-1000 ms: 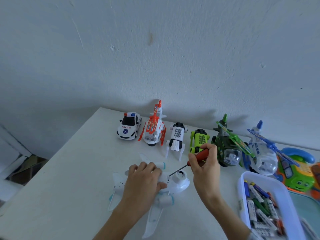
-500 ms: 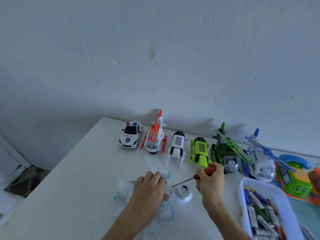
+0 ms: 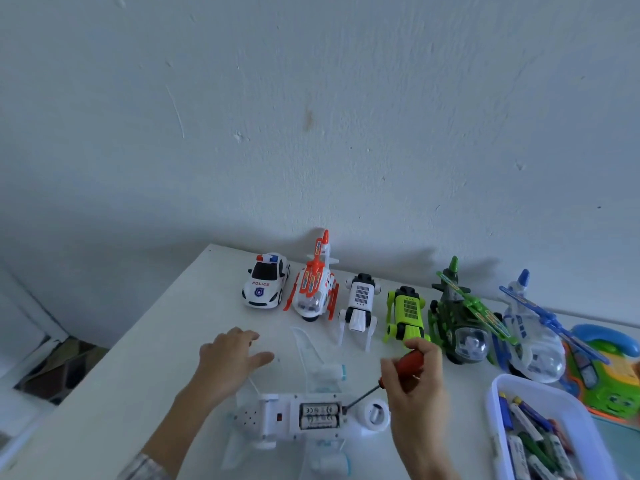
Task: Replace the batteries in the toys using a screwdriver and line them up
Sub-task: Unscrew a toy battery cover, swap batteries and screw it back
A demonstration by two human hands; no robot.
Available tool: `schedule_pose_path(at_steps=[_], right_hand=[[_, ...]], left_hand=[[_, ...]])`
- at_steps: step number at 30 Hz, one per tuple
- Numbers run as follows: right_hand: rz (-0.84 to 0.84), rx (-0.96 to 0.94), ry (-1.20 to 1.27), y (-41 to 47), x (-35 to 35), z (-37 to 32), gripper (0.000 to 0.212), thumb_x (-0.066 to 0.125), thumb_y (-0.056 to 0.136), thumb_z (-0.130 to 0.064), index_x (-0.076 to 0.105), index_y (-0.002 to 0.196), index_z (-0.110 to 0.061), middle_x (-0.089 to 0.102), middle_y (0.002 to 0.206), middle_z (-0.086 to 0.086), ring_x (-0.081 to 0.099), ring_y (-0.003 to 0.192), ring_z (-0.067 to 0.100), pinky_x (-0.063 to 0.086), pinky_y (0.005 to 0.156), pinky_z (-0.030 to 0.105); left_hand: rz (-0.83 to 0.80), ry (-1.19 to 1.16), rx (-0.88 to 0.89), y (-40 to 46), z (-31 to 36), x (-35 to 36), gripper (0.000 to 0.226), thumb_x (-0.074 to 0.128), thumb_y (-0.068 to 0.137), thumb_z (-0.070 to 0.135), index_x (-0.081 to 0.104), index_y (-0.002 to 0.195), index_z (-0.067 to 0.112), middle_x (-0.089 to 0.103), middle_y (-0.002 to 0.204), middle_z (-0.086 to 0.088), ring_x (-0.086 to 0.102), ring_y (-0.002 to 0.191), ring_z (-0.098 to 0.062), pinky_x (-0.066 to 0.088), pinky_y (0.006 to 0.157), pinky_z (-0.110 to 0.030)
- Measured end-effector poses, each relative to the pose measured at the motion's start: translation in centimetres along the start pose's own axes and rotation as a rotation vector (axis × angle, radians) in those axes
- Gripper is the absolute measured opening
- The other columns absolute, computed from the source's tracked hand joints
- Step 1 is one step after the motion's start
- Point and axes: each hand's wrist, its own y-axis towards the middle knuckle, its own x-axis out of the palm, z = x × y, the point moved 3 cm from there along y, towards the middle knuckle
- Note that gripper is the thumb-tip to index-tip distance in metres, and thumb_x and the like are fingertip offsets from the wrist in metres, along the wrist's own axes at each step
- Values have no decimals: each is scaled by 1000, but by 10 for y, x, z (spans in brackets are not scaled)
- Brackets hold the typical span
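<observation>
A white toy airplane (image 3: 263, 415) lies belly-up on the table, its battery bay open with two batteries (image 3: 318, 415) showing. My right hand (image 3: 414, 386) grips a red-handled screwdriver (image 3: 408, 364); its tip touches the right end of the bay. My left hand (image 3: 230, 358) hovers left of the plane with fingers spread, holding nothing. Along the wall stand a police car (image 3: 266, 285), an orange helicopter (image 3: 315, 289), a white robot toy (image 3: 360, 303), a lime-green toy (image 3: 407, 317), a green helicopter (image 3: 460, 323) and a blue-white helicopter (image 3: 533, 341).
A white tray (image 3: 498, 403) holding several batteries sits at the lower right. A colourful toy phone (image 3: 606, 372) lies behind it. The table's left edge (image 3: 114, 348) drops off to the floor; the wall stands close behind the toys.
My left hand lifted off the airplane and moved left, opening. The battery bay, hidden before, now shows. The screwdriver tip reached the bay's end.
</observation>
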Motion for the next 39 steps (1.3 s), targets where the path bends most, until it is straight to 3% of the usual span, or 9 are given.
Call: schedule_pose_path(at_steps=[4, 7, 12, 18, 23, 28, 34, 36, 39], right_hand=[[-219, -256, -172, -4, 14, -22, 36, 65, 87, -4, 43, 92, -33, 53, 62, 1, 51, 57, 16, 42, 48, 23], [-295, -390, -280, -6, 23, -30, 33, 61, 90, -12, 40, 100, -36, 43, 60, -10, 42, 53, 11, 34, 47, 18], [-240, -386, -189, -8, 17, -32, 38, 64, 88, -8, 41, 102, -35, 46, 61, 1, 42, 54, 14, 33, 46, 18], [-163, -407, -159, -9, 17, -27, 35, 63, 85, -6, 42, 103, -28, 46, 76, 0, 41, 57, 11, 31, 50, 8], [-145, -394, -166, -10, 17, -20, 37, 66, 84, -3, 42, 100, -27, 44, 59, 4, 39, 51, 5, 28, 46, 4], [12, -62, 35, -3, 12, -10, 37, 61, 88, -2, 44, 91, -34, 50, 65, 7, 52, 54, 24, 46, 47, 34], [178, 596, 393, 8, 0, 39, 25, 57, 90, 2, 41, 105, -9, 55, 66, 21, 43, 37, 17, 32, 37, 26], [154, 670, 417, 10, -1, 44, 23, 59, 89, 1, 41, 100, -8, 55, 62, 20, 40, 35, 15, 30, 35, 23], [120, 528, 323, 21, -11, 25, 15, 58, 88, 0, 45, 85, -8, 51, 63, 14, 40, 47, 16, 33, 39, 24]], left_hand=[[38, -159, -15, -10, -5, -2, 71, 44, 87, 67, 41, 142, 23, 52, 133, -1, 53, 114, -19, 39, 99, -40], [246, -305, 197, -39, 5, -4, 84, 31, 79, 83, 53, 132, 21, 56, 127, 3, 53, 114, -16, 41, 100, -43], [403, -85, 571, -92, 40, 15, 50, 45, 85, 69, 60, 113, 32, 56, 115, 16, 48, 114, -4, 25, 104, -37], [429, 17, 540, -93, 52, 40, 46, 54, 72, 63, 67, 100, 30, 63, 102, 13, 48, 106, -8, 27, 99, -38], [416, -102, 506, -87, 49, 42, 48, 58, 70, 62, 69, 102, 27, 64, 103, 14, 46, 101, -13, 39, 85, -35], [349, -161, 518, -83, 48, 40, 57, 60, 69, 66, 70, 108, 25, 62, 104, 16, 38, 92, -11, 42, 81, -24], [368, -227, 534, -84, 51, 39, 60, 63, 65, 67, 73, 105, 22, 61, 97, 20, 35, 82, -10, 36, 74, -21], [393, -250, 528, -86, 56, 41, 61, 64, 63, 67, 74, 102, 21, 62, 95, 20, 36, 80, -10, 38, 73, -24], [407, -252, 508, -88, 63, 44, 62, 64, 62, 66, 75, 101, 20, 63, 93, 19, 35, 80, -10, 46, 70, -30]])
